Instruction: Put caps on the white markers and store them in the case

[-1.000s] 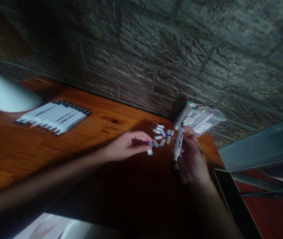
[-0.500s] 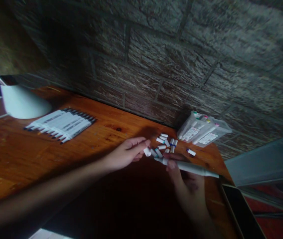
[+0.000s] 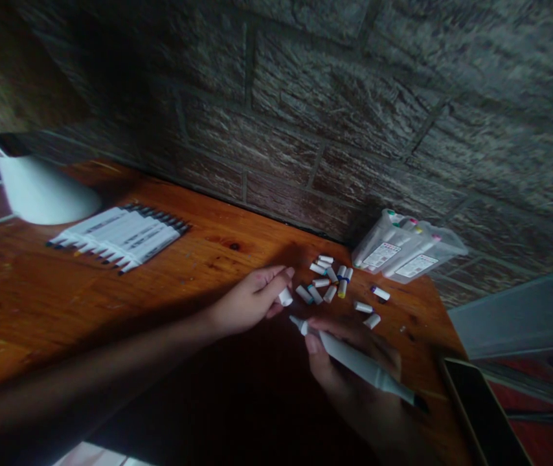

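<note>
My left hand (image 3: 252, 299) pinches a small white marker cap (image 3: 285, 297) between thumb and fingers, just above the wooden desk (image 3: 111, 291). My right hand (image 3: 349, 369) grips a white marker (image 3: 354, 361) lying slanted, its uncapped tip pointing up-left toward the cap, a short gap apart. Several loose white caps (image 3: 329, 278) with coloured ends lie scattered beyond both hands. A clear plastic marker case (image 3: 407, 249) with more markers leans at the brick wall.
A row of several white markers (image 3: 118, 236) lies side by side at the left, next to a white lamp base (image 3: 38, 194). A dark phone (image 3: 483, 414) lies at the desk's right edge. The brick wall (image 3: 329, 116) runs behind the desk.
My right hand turned the marker from upright to slanted flat and brought its tip toward my left hand. My left hand picked a cap from the pile. The camera shifted slightly.
</note>
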Tool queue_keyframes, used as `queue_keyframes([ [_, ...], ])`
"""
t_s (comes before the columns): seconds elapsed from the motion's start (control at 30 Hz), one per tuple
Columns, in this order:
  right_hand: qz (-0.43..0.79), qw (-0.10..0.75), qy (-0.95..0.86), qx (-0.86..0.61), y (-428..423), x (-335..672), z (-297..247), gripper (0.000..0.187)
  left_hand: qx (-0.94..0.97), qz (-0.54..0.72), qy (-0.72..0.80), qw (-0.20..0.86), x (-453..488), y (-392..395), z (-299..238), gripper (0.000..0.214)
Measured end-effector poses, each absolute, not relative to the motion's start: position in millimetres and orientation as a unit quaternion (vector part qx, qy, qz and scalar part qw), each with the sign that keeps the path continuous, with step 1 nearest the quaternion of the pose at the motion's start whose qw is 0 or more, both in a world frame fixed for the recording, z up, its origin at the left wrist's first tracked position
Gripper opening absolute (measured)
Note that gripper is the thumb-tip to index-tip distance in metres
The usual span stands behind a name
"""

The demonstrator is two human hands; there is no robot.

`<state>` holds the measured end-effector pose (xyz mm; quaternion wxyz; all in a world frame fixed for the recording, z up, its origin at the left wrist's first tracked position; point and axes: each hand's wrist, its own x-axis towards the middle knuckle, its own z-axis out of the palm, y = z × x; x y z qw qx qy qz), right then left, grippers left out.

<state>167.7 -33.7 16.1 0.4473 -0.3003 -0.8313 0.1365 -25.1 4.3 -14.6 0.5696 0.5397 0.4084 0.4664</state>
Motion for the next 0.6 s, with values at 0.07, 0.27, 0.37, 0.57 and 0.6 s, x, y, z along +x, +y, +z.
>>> queue_keyframes([
  [0.07,0.163,0.438,-0.829,-0.306,-32.4,166.1,15.6,0.027,0.542,0.463,0.406,0.572,-25.6,4.6,-15.4,0.042],
  [0.27,0.186,0.423,-0.838,-0.290,-28.0,160.7,13.3,0.028,0.548,0.445,0.420,0.570,-23.1,0.2,-13.0,0.042],
  [0.37,0.162,0.416,-0.837,-0.316,-28.8,159.8,13.2,0.021,0.546,0.445,0.417,0.574,-21.4,-2.1,-9.9,0.041],
  [0.57,0.117,0.421,-0.837,-0.330,-30.7,163.7,7.5,0.004,0.488,0.498,0.404,0.593,-29.4,0.3,3.8,0.037],
  [0.6,0.128,0.420,-0.836,-0.329,-30.9,164.3,6.1,0.006,0.479,0.504,0.404,0.595,-30.8,1.1,5.2,0.037],
])
